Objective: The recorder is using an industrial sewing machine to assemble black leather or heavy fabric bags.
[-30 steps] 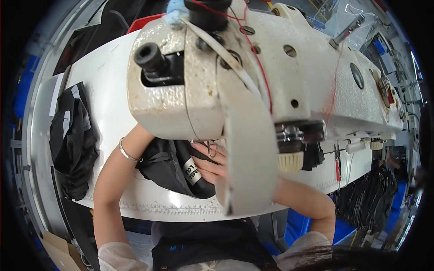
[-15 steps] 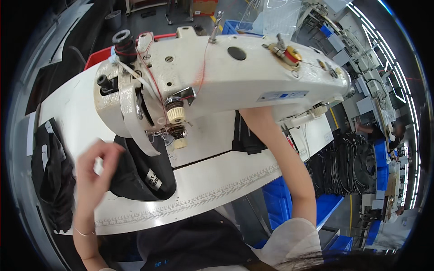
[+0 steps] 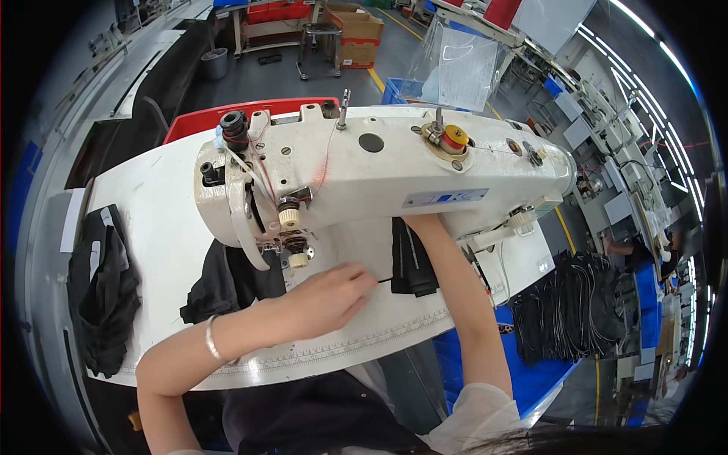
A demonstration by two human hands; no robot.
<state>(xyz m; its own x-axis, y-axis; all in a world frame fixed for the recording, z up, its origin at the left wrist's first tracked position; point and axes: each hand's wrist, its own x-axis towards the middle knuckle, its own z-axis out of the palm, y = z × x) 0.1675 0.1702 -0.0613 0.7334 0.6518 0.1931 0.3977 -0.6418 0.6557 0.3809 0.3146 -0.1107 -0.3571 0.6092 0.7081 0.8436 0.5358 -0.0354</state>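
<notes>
Left hand point(image 3: 327, 294) on surface point(image 3: 163, 227), fingertips pinching black strip end; black fabric piece point(image 3: 412, 259) just right, long axis fore-aft; right hand hidden under sewing machine point(image 3: 379, 178), grip unclear.

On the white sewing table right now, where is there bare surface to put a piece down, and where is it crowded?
Bare table lies between the black fabric stack at the left edge and the black cloth by the needle. The front strip near the ruler edge is also open. It is crowded under the sewing machine, where the left hand and black strip sit.
</notes>
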